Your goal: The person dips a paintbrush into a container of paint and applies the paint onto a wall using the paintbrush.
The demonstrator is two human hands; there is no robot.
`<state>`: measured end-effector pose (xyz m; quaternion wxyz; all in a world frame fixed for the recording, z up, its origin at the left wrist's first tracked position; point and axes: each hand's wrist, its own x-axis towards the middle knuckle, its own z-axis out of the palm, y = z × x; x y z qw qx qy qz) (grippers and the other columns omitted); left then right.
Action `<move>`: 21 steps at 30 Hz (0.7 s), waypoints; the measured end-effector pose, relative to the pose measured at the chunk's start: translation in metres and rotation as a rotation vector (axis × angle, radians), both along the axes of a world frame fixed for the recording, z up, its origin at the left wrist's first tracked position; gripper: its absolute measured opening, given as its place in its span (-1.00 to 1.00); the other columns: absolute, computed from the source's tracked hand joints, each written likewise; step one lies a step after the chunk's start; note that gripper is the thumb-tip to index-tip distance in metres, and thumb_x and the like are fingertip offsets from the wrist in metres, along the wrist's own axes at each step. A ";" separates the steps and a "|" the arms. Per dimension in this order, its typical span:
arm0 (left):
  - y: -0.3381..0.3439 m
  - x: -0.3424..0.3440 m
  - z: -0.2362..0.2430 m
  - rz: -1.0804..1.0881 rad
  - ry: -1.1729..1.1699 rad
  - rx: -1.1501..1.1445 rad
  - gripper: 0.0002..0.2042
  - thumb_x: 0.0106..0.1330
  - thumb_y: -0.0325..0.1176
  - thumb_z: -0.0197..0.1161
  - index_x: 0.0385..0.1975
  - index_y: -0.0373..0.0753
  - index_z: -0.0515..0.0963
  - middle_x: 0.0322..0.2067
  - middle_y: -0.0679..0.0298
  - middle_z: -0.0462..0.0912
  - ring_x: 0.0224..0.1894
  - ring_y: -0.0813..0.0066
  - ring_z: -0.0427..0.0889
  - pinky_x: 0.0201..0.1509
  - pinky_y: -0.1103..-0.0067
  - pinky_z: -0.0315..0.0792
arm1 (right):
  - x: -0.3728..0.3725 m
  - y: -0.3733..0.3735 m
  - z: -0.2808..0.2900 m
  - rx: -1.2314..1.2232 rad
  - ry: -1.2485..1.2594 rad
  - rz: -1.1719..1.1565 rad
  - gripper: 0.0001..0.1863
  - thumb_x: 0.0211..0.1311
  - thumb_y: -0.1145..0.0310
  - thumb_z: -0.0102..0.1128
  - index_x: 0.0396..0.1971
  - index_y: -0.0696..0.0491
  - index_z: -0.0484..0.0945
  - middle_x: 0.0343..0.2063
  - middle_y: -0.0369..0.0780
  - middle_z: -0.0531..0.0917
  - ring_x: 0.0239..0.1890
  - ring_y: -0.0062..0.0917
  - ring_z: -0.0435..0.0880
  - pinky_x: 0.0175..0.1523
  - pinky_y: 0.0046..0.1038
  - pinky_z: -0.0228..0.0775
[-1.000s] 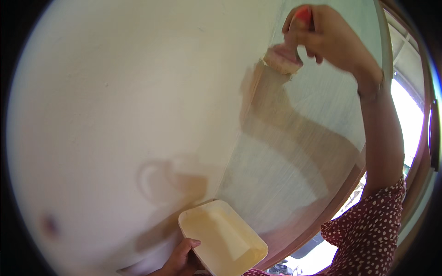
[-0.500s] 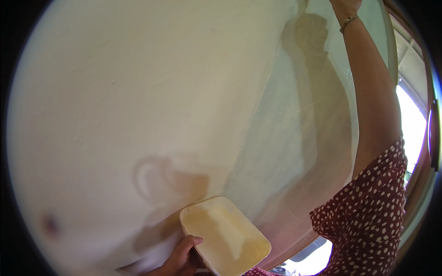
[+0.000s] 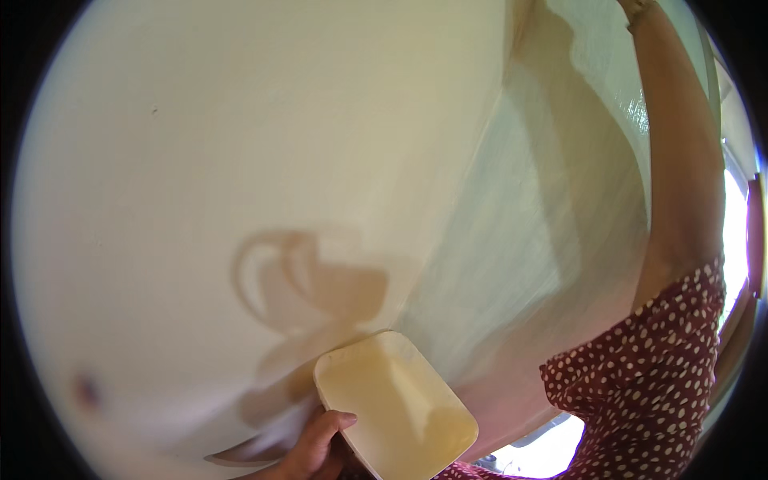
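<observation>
My left hand (image 3: 316, 448) grips the side of a pale yellow rectangular tub (image 3: 392, 392) with rounded corners, thumb over its rim. The tub is tilted so its inside faces me; whether a thin layer of liquid lies in it I cannot tell. My right arm (image 3: 680, 120) reaches up along the right side of the view. A bracelet (image 3: 638, 12) circles the wrist at the top edge, and the hand beyond it is out of the picture. Beside that arm runs a pale green wall (image 3: 520, 200), with a wet-looking shine near the forearm.
A cream wall (image 3: 240, 160) fills the left and meets the green one along a slanting corner line. Shadows of my arm and the tub fall across both walls. At the far right is a bright opening (image 3: 732, 240). My dark red dotted sleeve (image 3: 648, 352) hangs at lower right.
My right arm has shifted up and right, taking its hand out of the picture. The view has moved slightly. My left hand keeps its grip on the tub, little changed.
</observation>
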<state>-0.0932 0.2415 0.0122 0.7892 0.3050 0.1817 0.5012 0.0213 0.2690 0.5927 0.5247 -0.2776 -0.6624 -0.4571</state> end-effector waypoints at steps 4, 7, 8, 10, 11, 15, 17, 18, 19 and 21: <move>-0.008 0.008 0.009 -0.005 0.006 -0.007 -0.49 0.38 -0.10 0.05 0.29 -0.12 0.26 0.08 0.21 0.55 0.07 0.28 0.59 0.03 0.26 0.56 | 0.003 -0.039 -0.049 -0.336 -0.093 0.144 -0.84 0.14 0.47 0.07 -0.53 0.25 0.54 -0.62 -0.02 0.64 -0.65 -0.31 0.69 -0.57 -0.37 0.60; -0.018 0.011 0.017 -0.019 0.028 0.010 -0.48 0.37 -0.08 0.06 0.28 -0.12 0.27 0.07 0.21 0.55 0.05 0.27 0.60 0.03 0.26 0.56 | 0.010 -0.030 -0.013 -0.263 -0.042 0.140 -0.83 0.15 0.47 0.08 -0.53 0.26 0.54 -0.63 -0.03 0.64 -0.65 -0.33 0.69 -0.57 -0.38 0.59; -0.022 0.009 0.024 -0.038 0.028 0.009 -0.48 0.36 -0.07 0.06 0.27 -0.13 0.28 0.06 0.21 0.56 0.05 0.28 0.61 0.03 0.26 0.56 | 0.011 -0.014 0.004 -0.203 -0.016 0.153 -0.82 0.15 0.46 0.08 -0.54 0.27 0.54 -0.64 -0.03 0.64 -0.65 -0.34 0.69 -0.57 -0.39 0.58; 0.000 -0.009 0.034 -0.057 0.037 0.041 -0.48 0.35 -0.06 0.06 0.27 -0.13 0.28 0.06 0.21 0.56 0.04 0.28 0.61 0.03 0.27 0.56 | -0.003 0.008 0.038 -0.025 0.012 0.165 -0.80 0.17 0.46 0.08 -0.54 0.28 0.54 -0.66 -0.04 0.64 -0.65 -0.36 0.69 -0.57 -0.40 0.57; 0.016 -0.029 0.028 -0.031 0.030 0.031 -0.48 0.35 -0.06 0.06 0.26 -0.14 0.29 0.05 0.21 0.57 0.03 0.29 0.62 0.02 0.28 0.57 | 0.000 0.020 0.045 0.066 0.035 0.183 -0.80 0.17 0.46 0.08 -0.55 0.29 0.54 -0.67 -0.04 0.64 -0.65 -0.36 0.69 -0.57 -0.41 0.57; 0.024 -0.036 0.022 -0.093 -0.020 -0.002 -0.48 0.36 -0.06 0.06 0.25 -0.15 0.30 0.04 0.21 0.57 0.02 0.32 0.63 -0.01 0.32 0.59 | -0.022 0.068 0.047 0.172 0.030 0.185 -0.77 0.19 0.45 0.09 -0.56 0.31 0.53 -0.70 -0.05 0.63 -0.65 -0.40 0.69 -0.57 -0.43 0.55; 0.024 -0.041 0.029 -0.117 -0.021 -0.016 -0.48 0.36 -0.06 0.05 0.26 -0.16 0.29 0.04 0.20 0.57 0.02 0.31 0.63 -0.03 0.33 0.60 | -0.045 0.056 0.001 0.048 0.020 0.122 -0.75 0.18 0.47 0.07 -0.59 0.34 0.55 -0.71 -0.04 0.64 -0.68 -0.40 0.67 -0.56 -0.44 0.53; 0.024 -0.044 0.033 -0.143 -0.017 -0.015 -0.47 0.36 -0.06 0.05 0.26 -0.16 0.29 0.05 0.20 0.57 0.03 0.31 0.62 -0.05 0.34 0.60 | -0.048 0.044 -0.022 0.020 -0.024 0.009 -0.76 0.18 0.48 0.08 -0.59 0.34 0.54 -0.70 -0.04 0.64 -0.66 -0.41 0.68 -0.55 -0.44 0.53; 0.025 -0.046 0.031 -0.156 -0.014 -0.010 -0.47 0.36 -0.06 0.05 0.26 -0.16 0.29 0.05 0.20 0.57 0.03 0.31 0.62 -0.05 0.34 0.60 | -0.049 0.034 -0.040 -0.010 -0.068 -0.108 -0.77 0.17 0.49 0.09 -0.59 0.35 0.52 -0.69 -0.05 0.64 -0.65 -0.41 0.68 -0.55 -0.44 0.53; 0.028 -0.046 0.026 -0.119 0.004 0.075 -0.45 0.36 -0.06 0.03 0.29 -0.17 0.26 0.07 0.18 0.55 0.04 0.30 0.61 -0.07 0.34 0.61 | -0.041 0.020 -0.076 -0.058 -0.094 -0.040 -0.78 0.16 0.51 0.10 -0.59 0.35 0.51 -0.67 -0.06 0.65 -0.62 -0.42 0.70 -0.55 -0.43 0.52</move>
